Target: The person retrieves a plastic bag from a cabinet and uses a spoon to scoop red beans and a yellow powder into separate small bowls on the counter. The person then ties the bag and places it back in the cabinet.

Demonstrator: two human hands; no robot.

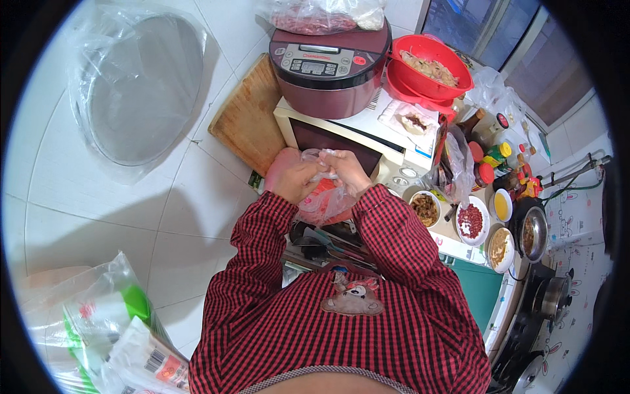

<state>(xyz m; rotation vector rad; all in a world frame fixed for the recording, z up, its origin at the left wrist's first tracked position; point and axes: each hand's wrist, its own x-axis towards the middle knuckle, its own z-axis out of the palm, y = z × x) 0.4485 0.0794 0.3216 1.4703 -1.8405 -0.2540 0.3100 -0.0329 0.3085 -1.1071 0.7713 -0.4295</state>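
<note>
In front of the microwave oven, both of my hands grip the gathered top of a clear plastic bag. My left hand pinches it from the left side, and my right hand has its fingers closed on the plastic a little to the right. Something red and pink shows through the bag below my hands; what it is I cannot tell. Behind my left hand is a pink surface, partly hidden. Below the bag, several kitchen utensils lie between my forearms.
A rice cooker stands on the microwave beside red plastic baskets. A wooden cutting board leans left of it. At right are a plate of red beans, a bowl of brown food, seasoning jars and a frying pan.
</note>
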